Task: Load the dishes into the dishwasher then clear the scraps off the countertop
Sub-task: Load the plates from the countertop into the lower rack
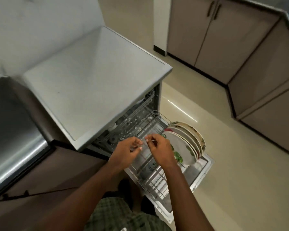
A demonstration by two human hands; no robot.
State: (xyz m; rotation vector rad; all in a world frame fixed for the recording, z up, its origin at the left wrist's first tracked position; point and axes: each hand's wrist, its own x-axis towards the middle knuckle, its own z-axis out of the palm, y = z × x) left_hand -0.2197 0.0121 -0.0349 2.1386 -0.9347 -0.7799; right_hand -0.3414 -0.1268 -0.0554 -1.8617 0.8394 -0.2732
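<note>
Pinching a clear glass (143, 150) between both hands (128, 151) (160, 148), fingers curled, over the dishwasher's lower rack (157, 180) beside the plates (185, 140), we risk a slip chipping it on the wires.

rack (154, 182): wire metal | plates (184, 140): glossy ceramic | floor (240, 172): glossy

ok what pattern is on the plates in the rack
White plates with green leaf prints and some red; the rear one has a brownish rim. Head view, the only one.
</note>
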